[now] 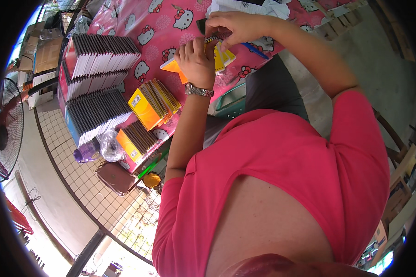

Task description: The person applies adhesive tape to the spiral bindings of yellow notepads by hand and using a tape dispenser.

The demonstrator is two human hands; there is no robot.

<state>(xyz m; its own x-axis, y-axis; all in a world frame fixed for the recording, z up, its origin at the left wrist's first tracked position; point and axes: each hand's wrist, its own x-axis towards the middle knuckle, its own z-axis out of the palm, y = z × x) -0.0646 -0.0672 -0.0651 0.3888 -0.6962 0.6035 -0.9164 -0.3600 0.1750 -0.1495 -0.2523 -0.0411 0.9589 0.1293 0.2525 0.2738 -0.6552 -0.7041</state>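
Observation:
A small spiral notebook (172, 66) with a yellow and orange cover lies under my hands near the table's front edge. My left hand (196, 59), with a metal-band watch on its wrist, is closed over the notebook's near side. Above it, my right hand (235, 28) pinches at the dark spiral coil by thumb and fingers. Part of the coil is hidden behind the fingers. Another yellow cover (227, 56) shows beside the notebook, under my right hand. Close by on the right lies a blue pen (255, 50).
Tall stacks of black-coiled notebooks (97, 111) stand at the left of the pink patterned tablecloth (157, 39). Nearer are smaller yellow-orange notebook stacks (150, 104), a clear plastic bag (111, 145) and a purple bottle (85, 152). White papers (263, 8) lie at the far side. A fan (9, 129) stands left.

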